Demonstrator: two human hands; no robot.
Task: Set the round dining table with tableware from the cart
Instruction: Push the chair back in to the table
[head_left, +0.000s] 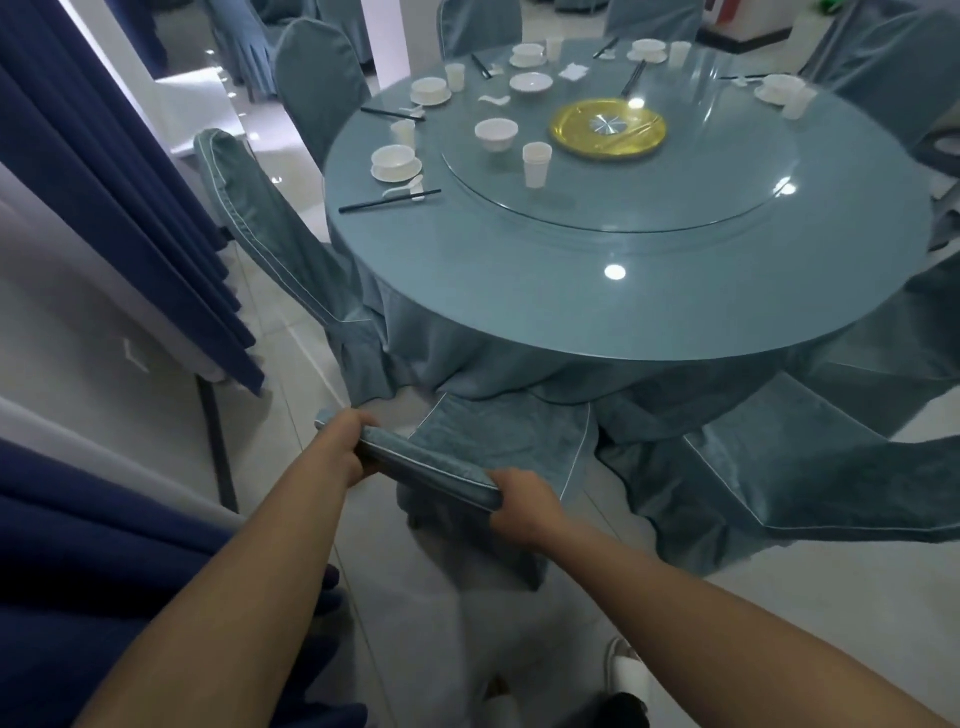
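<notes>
The round blue dining table (597, 312) fills the middle of the view, with a glass turntable (649, 208) and a gold disc (608, 129) on it. White bowls on saucers (396, 162), cups (536, 164), spoons and black chopsticks (389, 200) are laid along the far and left rim. A loose bowl (496, 134) stands on the turntable. A blue covered chair (498, 441) stands at the near rim. My left hand (349, 447) grips the left end of its backrest top. My right hand (524, 501) grips the right end.
More covered chairs ring the table: one at the left (280, 244), one at the lower right (810, 478), others behind. Dark blue curtains (104, 171) hang along the left. Pale floor tiles (467, 649) lie under me. No cart is in view.
</notes>
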